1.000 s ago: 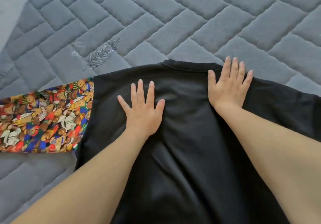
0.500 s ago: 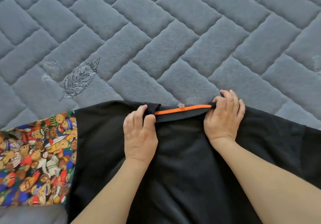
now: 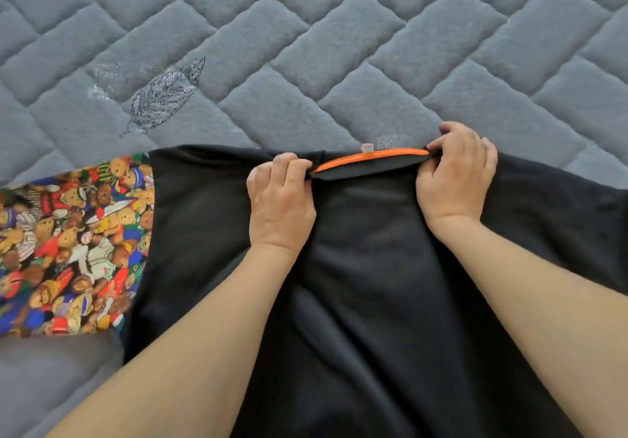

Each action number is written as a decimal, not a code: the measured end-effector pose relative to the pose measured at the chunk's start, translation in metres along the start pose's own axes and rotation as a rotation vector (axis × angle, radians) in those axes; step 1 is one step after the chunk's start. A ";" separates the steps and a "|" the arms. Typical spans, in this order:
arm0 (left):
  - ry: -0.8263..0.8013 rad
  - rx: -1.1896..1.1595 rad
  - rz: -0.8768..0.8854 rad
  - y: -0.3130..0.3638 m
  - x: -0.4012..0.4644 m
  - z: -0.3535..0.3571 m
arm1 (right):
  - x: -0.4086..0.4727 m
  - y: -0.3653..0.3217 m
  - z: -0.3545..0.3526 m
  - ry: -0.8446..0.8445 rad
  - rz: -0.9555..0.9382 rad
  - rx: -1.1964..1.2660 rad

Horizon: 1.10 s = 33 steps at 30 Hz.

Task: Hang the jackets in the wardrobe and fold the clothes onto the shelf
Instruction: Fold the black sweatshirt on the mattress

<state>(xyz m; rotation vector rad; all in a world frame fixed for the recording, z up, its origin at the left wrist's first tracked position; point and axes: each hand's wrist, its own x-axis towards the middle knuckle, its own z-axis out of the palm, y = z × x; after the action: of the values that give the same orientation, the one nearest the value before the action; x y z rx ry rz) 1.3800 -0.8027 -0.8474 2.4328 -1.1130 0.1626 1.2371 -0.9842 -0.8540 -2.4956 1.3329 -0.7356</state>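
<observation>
Hands (image 3: 370, 193) pinching black shirt (image 3: 373, 284) collar, both sides.

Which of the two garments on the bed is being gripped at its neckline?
The black shirt, pinched by both hands; the teddy-bear print cloth beside it lies untouched.

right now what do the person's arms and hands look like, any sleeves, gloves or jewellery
Both forearms are bare right down to the frame's lower edge, with no sleeve or cuff in view. The left hand and right hand wear no gloves. No rings, watch or bracelets show. Fingernails look short and unpainted where visible.
</observation>
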 end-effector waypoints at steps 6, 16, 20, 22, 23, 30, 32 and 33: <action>-0.099 0.009 -0.022 0.013 0.004 -0.047 | -0.025 -0.017 -0.050 0.008 -0.036 0.055; -0.268 -0.051 -0.047 0.026 -0.059 -0.076 | -0.087 -0.023 -0.098 -0.266 -0.183 -0.021; -0.427 -0.003 -0.166 0.024 -0.018 -0.043 | -0.082 -0.021 -0.062 -0.395 -0.122 -0.221; -0.587 0.092 -0.228 0.013 -0.019 -0.023 | -0.094 -0.011 -0.047 -0.381 -0.106 -0.323; -0.598 0.115 -0.235 0.008 -0.022 -0.017 | -0.097 -0.008 -0.042 -0.356 -0.112 -0.330; -0.749 0.115 -0.266 0.002 -0.013 -0.017 | -0.096 -0.006 -0.038 -0.321 -0.003 -0.264; -0.866 0.123 -0.310 0.004 -0.005 -0.019 | -0.096 -0.007 -0.037 -0.339 0.001 -0.271; -0.906 0.145 -0.330 0.008 -0.001 -0.019 | -0.095 -0.006 -0.037 -0.344 0.003 -0.278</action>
<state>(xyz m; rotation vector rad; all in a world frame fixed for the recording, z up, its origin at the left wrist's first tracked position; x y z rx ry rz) 1.3753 -0.7979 -0.8282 2.8323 -0.9983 -1.0877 1.1783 -0.9011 -0.8513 -2.6680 1.3851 -0.1106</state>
